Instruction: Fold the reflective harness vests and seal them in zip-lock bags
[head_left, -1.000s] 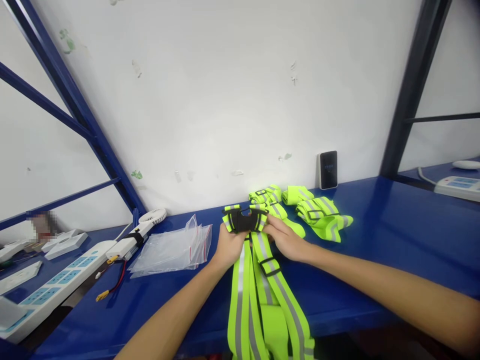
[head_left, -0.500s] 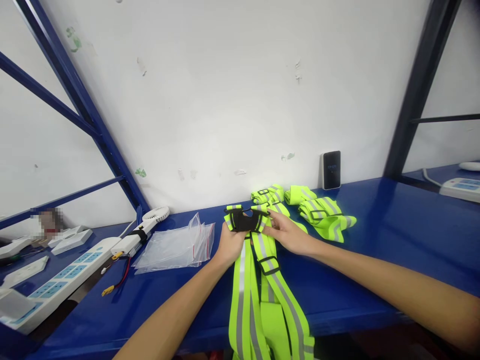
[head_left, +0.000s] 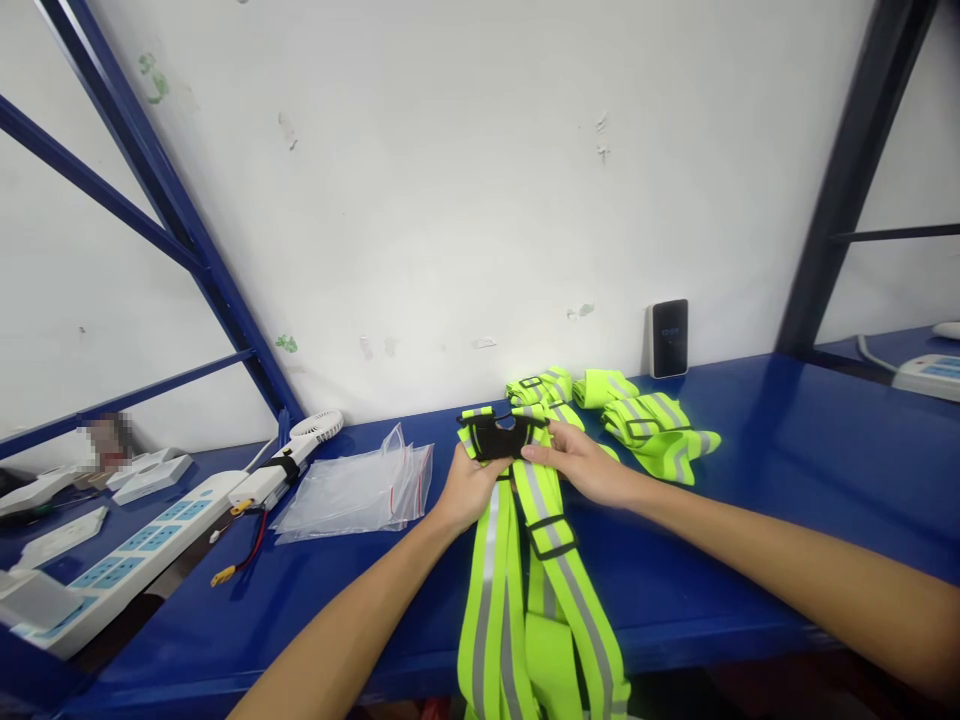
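Note:
Between my two hands is a yellow-green reflective vest (head_left: 491,570) made of elastic straps with grey stripes. Its black connector piece (head_left: 501,438) is held up above the table's front half, and the straps hang down over the front edge. My left hand (head_left: 466,487) is closed on the left side of the connector. On the right, my right hand (head_left: 581,462) pinches the strap beside the connector, thumb in front. A black slider buckle (head_left: 553,537) sits on the right strap below. Some of my fingers are hidden behind the straps.
Bundled reflective straps (head_left: 649,425) lie behind and right of my hands. Clear zip bags (head_left: 352,490) are stacked at left, near a white fan (head_left: 319,427), a power strip (head_left: 150,550) and a red-black cable (head_left: 255,550). A small screen device (head_left: 667,338) leans on the wall.
The whole view has shifted slightly. Both hands keep hold of the vest, and my right thumb has moved left, closer to the black connector's edge.

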